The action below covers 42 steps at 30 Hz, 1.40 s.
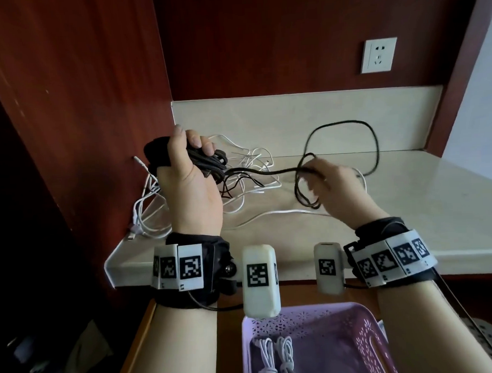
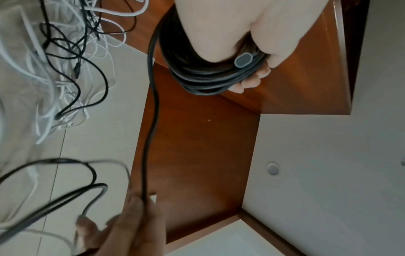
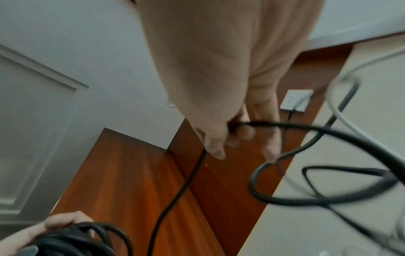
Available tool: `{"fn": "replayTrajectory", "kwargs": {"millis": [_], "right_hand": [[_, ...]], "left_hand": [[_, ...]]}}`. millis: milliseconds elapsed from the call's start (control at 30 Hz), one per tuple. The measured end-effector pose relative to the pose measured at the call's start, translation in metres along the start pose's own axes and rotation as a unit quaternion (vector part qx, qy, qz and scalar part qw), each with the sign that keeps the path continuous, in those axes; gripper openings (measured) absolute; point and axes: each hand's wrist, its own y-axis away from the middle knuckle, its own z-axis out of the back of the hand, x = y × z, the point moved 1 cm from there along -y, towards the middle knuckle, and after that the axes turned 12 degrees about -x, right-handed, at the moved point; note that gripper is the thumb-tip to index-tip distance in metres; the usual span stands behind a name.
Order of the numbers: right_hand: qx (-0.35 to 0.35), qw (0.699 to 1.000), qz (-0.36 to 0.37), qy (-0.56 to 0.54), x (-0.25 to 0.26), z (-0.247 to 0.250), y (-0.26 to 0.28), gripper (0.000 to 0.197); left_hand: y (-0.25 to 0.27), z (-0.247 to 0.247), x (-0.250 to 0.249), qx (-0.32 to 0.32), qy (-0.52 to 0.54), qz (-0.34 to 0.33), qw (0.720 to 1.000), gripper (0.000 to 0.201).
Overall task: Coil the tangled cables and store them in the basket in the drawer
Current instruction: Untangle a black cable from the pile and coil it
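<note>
My left hand [image 1: 192,157] is raised above the counter's left end and grips a coil of black cable [image 1: 210,162], wound round its fingers [image 2: 252,84]. From the coil [image 2: 210,81] a black strand [image 1: 269,173] runs right to my right hand [image 1: 320,178], which pinches it between thumb and fingers [image 3: 214,147]. Beyond that hand the loose black cable [image 1: 374,142] loops over the counter. A tangle of white cables [image 1: 156,214] with thin black ones lies under my left hand. A purple basket [image 1: 364,346] in the open drawer holds two coiled white cables [image 1: 276,358].
The pale counter [image 1: 407,208] is boxed in by red-brown wood panels on the left and behind. A white wall socket [image 1: 378,55] is on the back panel. The drawer's wooden edge [image 1: 138,343] lies below the counter front.
</note>
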Motion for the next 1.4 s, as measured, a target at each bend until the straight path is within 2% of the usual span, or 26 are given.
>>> {"fn": "replayTrajectory", "kwargs": {"millis": [67, 133, 200, 233, 367, 433, 500, 600, 700, 833, 900, 967, 1033, 1100, 1133, 1167, 1233, 1267, 1333, 1400], "right_hand": [[-0.124, 0.989, 0.078, 0.029, 0.002, 0.009, -0.003, 0.016], [-0.211, 0.966, 0.121, 0.086, 0.01, 0.017, -0.003, 0.019], [-0.262, 0.945, 0.153, 0.124, 0.025, 0.023, -0.003, 0.013], [-0.264, 0.942, 0.164, 0.129, 0.031, 0.026, -0.004, 0.014], [-0.181, 0.96, 0.167, 0.133, 0.038, 0.036, -0.006, 0.022], [-0.12, 0.97, 0.168, 0.129, 0.038, 0.039, -0.006, 0.022], [-0.047, 0.982, 0.163, 0.084, 0.042, 0.039, -0.006, 0.022], [0.029, 0.987, 0.157, 0.035, 0.048, 0.039, -0.003, 0.019], [0.051, 0.99, 0.129, 0.006, 0.051, 0.041, 0.0, 0.014], [0.047, 0.992, 0.113, 0.039, 0.048, 0.044, 0.0, 0.03], [0.034, 0.993, 0.103, 0.047, 0.043, 0.044, -0.002, 0.039], [0.019, 0.994, 0.097, 0.042, 0.041, 0.044, -0.002, 0.04], [0.003, 0.996, 0.089, 0.026, 0.042, 0.042, -0.002, 0.037], [-0.003, 0.998, 0.07, 0.004, 0.045, 0.041, -0.002, 0.03], [0.004, 0.998, 0.065, -0.002, 0.047, 0.042, -0.004, 0.027], [0.02, 0.998, 0.061, -0.003, 0.047, 0.043, -0.006, 0.024], [0.06, 0.997, 0.053, 0.005, 0.045, 0.046, -0.014, 0.016], [0.067, 0.996, 0.052, 0.012, 0.043, 0.048, -0.02, 0.01], [0.046, 0.998, 0.038, 0.035, 0.038, 0.053, -0.033, 0.011], [0.025, 0.996, 0.008, 0.082, 0.032, 0.06, -0.046, 0.011]], "left_hand": [[0.0, 0.0, 0.001, -0.002, -0.005, 0.001, 1.0, 0.029], [0.003, -0.001, 0.006, 0.008, -0.025, -0.007, 1.0, 0.03], [0.005, -0.003, 0.011, 0.026, -0.075, -0.045, 0.996, 0.033], [0.005, -0.002, 0.013, 0.032, -0.095, -0.063, 0.993, 0.034], [0.0, 0.003, 0.014, 0.024, -0.142, -0.09, 0.985, 0.042], [-0.005, 0.007, 0.013, 0.03, -0.196, -0.133, 0.971, 0.05], [-0.007, 0.01, 0.014, 0.039, -0.276, -0.18, 0.943, 0.05], [-0.008, 0.013, 0.023, 0.095, -0.4, -0.186, 0.892, 0.04], [-0.007, 0.017, 0.031, 0.203, -0.485, -0.164, 0.835, 0.039], [0.009, 0.011, 0.028, 0.34, -0.552, -0.093, 0.756, 0.042], [0.02, 0.005, 0.021, 0.384, -0.552, -0.037, 0.739, 0.053], [0.025, 0.002, 0.016, 0.409, -0.542, 0.017, 0.734, 0.063], [0.026, 0.002, 0.014, 0.454, -0.528, 0.041, 0.717, 0.069], [0.024, 0.002, 0.014, 0.475, -0.571, -0.026, 0.669, 0.062], [0.021, 0.001, 0.014, 0.458, -0.604, -0.08, 0.647, 0.053], [0.017, -0.002, 0.014, 0.427, -0.628, -0.127, 0.638, 0.045], [0.01, -0.013, 0.011, 0.354, -0.653, -0.185, 0.643, 0.044], [0.005, -0.018, 0.009, 0.316, -0.658, -0.198, 0.654, 0.047], [-0.01, -0.031, 0.005, 0.267, -0.641, -0.2, 0.691, 0.049], [-0.028, -0.045, 0.001, 0.264, -0.599, -0.189, 0.732, 0.045]]}}
